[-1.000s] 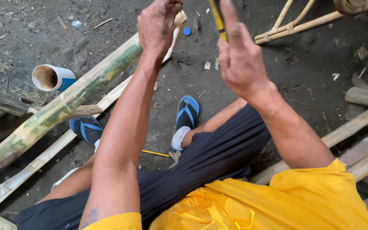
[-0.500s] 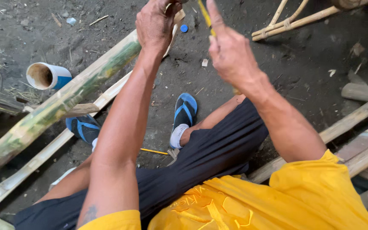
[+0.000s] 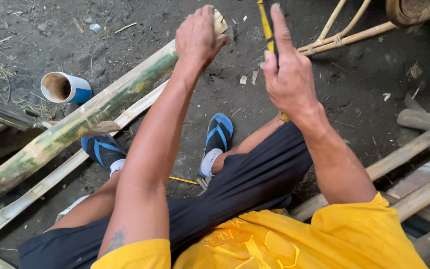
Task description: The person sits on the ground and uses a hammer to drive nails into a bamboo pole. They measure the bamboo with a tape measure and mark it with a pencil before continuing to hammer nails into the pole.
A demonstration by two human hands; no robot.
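Left hand (image 3: 198, 36) is clenched over the upper end of a long green bamboo pole (image 3: 70, 130) that slants down across the dirt floor (image 3: 140, 30) past a blue-and-white cup (image 3: 65, 87); right hand (image 3: 287, 74) is wrapped around a yellow-and-black handled tool (image 3: 268, 26), forefinger laid along it, blade out of view. The pole looks stiff, fairly heavy and smooth-skinned, likely slick. Best hold is probably close behind a node ring, well back from any split edge.
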